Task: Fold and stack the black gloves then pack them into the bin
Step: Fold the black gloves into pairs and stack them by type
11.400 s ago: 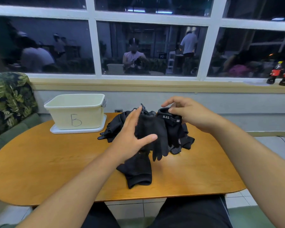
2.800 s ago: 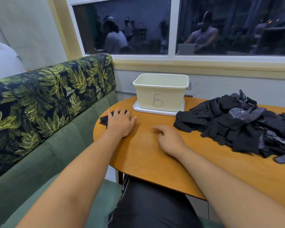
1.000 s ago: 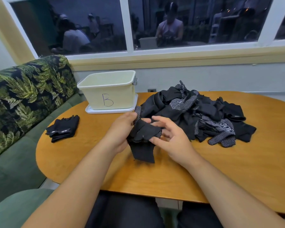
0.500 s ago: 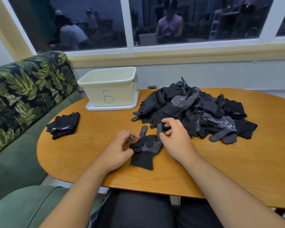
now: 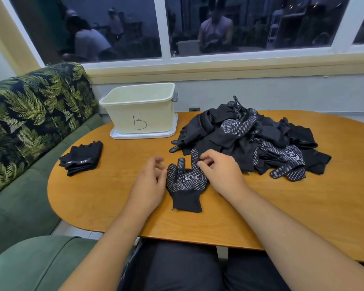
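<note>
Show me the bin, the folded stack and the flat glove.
bin [image 5: 158, 114]: head view, front wall.
folded stack [image 5: 83, 156]: head view, top fold.
flat glove [image 5: 183, 185]: head view, dotted palm.

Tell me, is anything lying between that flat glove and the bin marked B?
Nothing visible. Bare table lies between the flat glove and the bin; the glove pile sits to the right of that path, the folded stack to the left.
</note>
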`<action>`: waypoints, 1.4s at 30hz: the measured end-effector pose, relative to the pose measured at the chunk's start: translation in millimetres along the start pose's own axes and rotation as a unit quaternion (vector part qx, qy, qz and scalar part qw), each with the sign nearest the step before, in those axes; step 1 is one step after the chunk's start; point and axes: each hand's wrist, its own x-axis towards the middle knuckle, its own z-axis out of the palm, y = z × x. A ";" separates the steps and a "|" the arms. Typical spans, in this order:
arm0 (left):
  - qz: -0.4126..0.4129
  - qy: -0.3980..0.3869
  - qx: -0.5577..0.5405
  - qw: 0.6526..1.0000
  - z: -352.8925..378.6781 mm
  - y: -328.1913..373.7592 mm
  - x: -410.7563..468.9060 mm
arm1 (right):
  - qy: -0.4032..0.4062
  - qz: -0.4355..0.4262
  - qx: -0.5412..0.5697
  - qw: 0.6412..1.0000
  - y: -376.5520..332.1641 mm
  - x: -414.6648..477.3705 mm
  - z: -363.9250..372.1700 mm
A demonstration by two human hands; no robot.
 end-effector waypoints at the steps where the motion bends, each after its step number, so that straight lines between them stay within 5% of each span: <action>1: 0.002 0.018 0.015 1.000 1.3 -1.6 0.1 | 0.004 0.001 -0.012 1.000 1.4 0.7 1.1; 5: 0.133 0.044 0.095 0.986 2.5 1.5 -5.3 | 0.012 -0.009 -0.030 0.999 5.8 -2.3 2.9; 9: 0.260 -0.033 0.163 0.951 3.1 11.6 -10.9 | 0.046 -0.023 -0.007 0.999 3.8 -6.6 -0.1; 14: 0.201 -0.077 0.201 0.956 5.2 6.5 -9.1 | -0.041 -0.176 -0.045 0.982 1.9 -20.3 -3.2; 18: 0.135 -0.105 0.235 0.957 8.2 6.6 -7.6 | -0.137 -0.183 -0.140 0.963 0.5 -22.1 -0.4; 23: 0.093 -0.164 0.269 0.945 9.1 10.0 -5.8 | -0.139 -0.146 -0.211 0.957 -0.9 -22.2 -1.0; 28: 0.088 -0.180 0.264 0.943 8.8 11.7 -5.4 | -0.113 -0.134 -0.165 0.971 1.4 -23.0 -2.5; 36: 0.149 -0.243 0.248 0.926 10.2 11.1 -3.1 | -0.057 -0.119 -0.164 0.978 5.9 -18.9 -4.2; 39: 0.145 -0.240 0.262 0.923 10.8 9.9 -2.3 | 0.025 -0.133 -0.258 0.957 12.1 -5.9 -10.1; 42: 0.140 -0.246 0.262 0.923 10.9 11.3 -1.8 | -0.024 -0.099 -0.314 0.944 23.0 5.0 -14.4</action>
